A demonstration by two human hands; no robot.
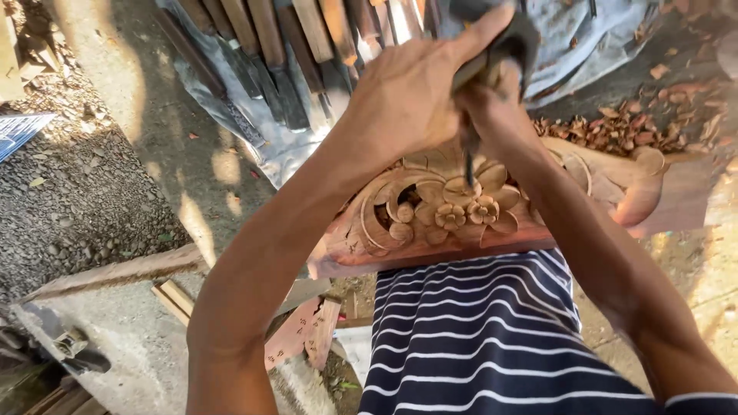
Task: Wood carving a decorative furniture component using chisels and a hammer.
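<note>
Carved wooden panel [461, 211] propped against the lap, reddish-brown, cut with flowers and scrolling leaves; lower edge resting at the striped shirt [492, 338]. Left hand [407, 100] positioned above the panel, fingers curled, thumb extended toward the dark mallet head [500, 38] at top of view. Right hand [492, 107] clenched around a chisel [467, 157], held upright, narrow blade pointing down, tip just above the petals of the largest carved flower; contact with the wood not determinable. Which hand grips the mallet: cannot tell, handle hidden between both hands. Left grip closed on something, object not discernible.

Behind the panel, a row of wooden-handled chisels [284, 54] laid side by side on a grey cloth [600, 38]. Red wood chips [623, 127] heaped to the right, just beside the panel's upper edge. Gravel [69, 200] at left. Loose offcuts of timber [307, 330] on the ground below the panel, near the left forearm.
</note>
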